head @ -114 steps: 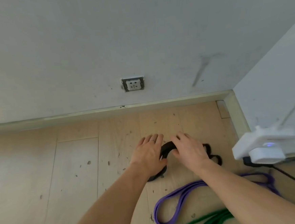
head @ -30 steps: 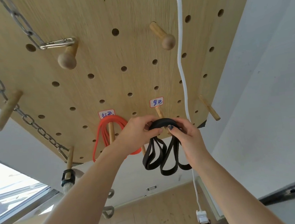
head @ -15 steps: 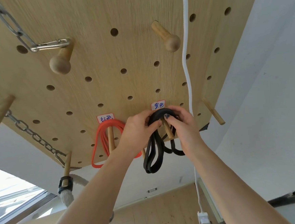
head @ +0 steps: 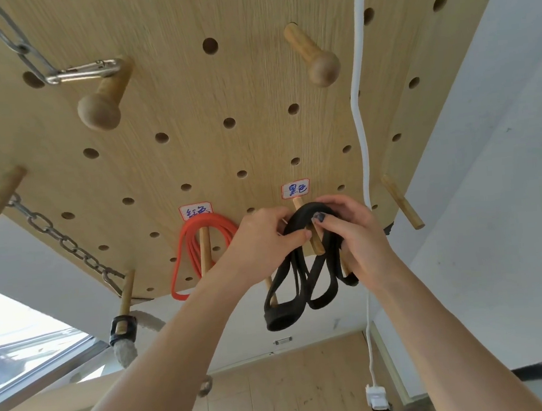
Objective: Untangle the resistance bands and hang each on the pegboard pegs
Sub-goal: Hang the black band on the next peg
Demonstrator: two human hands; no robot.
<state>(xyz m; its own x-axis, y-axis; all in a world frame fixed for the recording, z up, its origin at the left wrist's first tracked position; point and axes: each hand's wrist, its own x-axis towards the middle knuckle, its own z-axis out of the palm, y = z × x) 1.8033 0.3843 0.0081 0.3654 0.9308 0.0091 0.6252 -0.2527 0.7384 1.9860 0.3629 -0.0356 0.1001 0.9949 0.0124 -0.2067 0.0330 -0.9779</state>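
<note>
Overhead, wooden pegboard (head: 189, 91) fills frame. I see my left hand (head: 262, 238) and right hand (head: 356, 234) pinching the black band (head: 301, 280) over its peg (head: 313, 241); red band (head: 198, 240) hangs left.

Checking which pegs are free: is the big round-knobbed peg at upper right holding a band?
No, the knobbed peg is bare; the black band loops over a lower peg.
</note>
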